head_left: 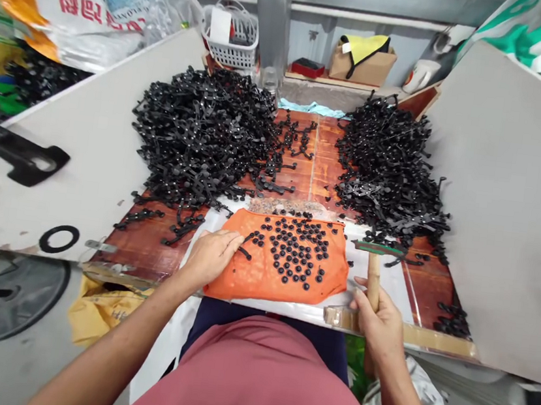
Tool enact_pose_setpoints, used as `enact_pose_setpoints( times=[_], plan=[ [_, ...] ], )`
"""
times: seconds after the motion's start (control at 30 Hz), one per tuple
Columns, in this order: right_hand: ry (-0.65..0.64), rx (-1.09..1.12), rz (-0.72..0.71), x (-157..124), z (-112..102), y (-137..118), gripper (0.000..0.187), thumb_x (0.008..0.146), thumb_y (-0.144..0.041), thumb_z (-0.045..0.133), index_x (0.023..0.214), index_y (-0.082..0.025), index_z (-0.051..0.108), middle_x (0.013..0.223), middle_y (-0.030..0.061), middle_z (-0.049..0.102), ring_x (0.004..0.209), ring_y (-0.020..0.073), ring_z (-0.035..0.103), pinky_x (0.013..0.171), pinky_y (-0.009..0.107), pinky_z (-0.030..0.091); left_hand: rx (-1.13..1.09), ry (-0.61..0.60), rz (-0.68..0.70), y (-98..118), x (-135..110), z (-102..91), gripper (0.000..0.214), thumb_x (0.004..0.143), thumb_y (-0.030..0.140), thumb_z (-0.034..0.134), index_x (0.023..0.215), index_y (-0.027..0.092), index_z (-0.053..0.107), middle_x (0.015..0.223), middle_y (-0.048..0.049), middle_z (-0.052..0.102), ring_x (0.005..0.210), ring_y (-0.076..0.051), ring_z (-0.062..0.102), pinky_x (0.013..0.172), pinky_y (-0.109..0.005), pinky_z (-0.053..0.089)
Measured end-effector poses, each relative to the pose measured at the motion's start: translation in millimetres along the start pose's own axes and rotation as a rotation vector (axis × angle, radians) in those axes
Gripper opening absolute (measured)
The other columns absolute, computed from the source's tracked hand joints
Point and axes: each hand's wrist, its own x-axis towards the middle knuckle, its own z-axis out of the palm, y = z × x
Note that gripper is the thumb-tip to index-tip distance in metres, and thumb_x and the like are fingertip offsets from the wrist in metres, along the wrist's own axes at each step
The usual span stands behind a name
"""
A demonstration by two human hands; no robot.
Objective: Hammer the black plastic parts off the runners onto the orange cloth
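Note:
My right hand point(381, 318) is wrapped round the wooden handle of a hammer point(373, 277). The hammer's narrow head, green along its top, is over the right side of the work surface. On the left part of an orange cloth point(251, 279) lies my left hand point(213, 255), its fingers together and their tips on a thin, branched black plastic piece point(246, 252). Part of that piece is hidden under the fingers. Many small round black caps point(294, 251) are scattered over the cloth, just right of my left hand.
Big heaps of branched black parts rise at the left point(204, 135) and right point(387, 171). Slanted white boards point(508, 192) wall both sides. A black ring point(59, 239) lies on the left board. Behind are a white basket point(234, 40), a cardboard box point(361, 62) and a mug point(420, 75).

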Motion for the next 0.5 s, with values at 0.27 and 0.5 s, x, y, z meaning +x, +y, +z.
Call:
enact_pose_setpoints(
  times=[0.27, 0.5],
  plan=[
    [-0.043, 0.052, 0.051, -0.3, 1.4, 1.6, 0.051, 0.084, -0.057, 0.072, 0.122, -0.022, 0.072, 0.064, -0.0041, 0.058, 0.049, 0.0142, 0.045, 0.044, 0.026, 0.032, 0.021, -0.018, -0.006, -4.0, 5.0, 7.5, 0.044, 0.106, 0.04, 0.031, 0.09, 0.022, 0.068, 0.101, -0.0084, 0.077, 0.1, -0.024, 0.069, 0.086, -0.034, 0.043],
    [-0.044, 0.05, 0.059, -1.6, 2.4, 4.1, 0.05, 0.085, -0.057, 0.071, 0.123, -0.023, 0.071, 0.064, -0.0041, 0.057, 0.048, 0.0146, 0.045, 0.045, 0.027, 0.033, 0.084, -0.07, -0.023, -0.1, 6.6, 6.6, 0.043, 0.107, 0.038, 0.033, 0.095, 0.021, 0.07, 0.103, -0.0089, 0.077, 0.102, -0.026, 0.069, 0.083, -0.035, 0.04]
  ],
)
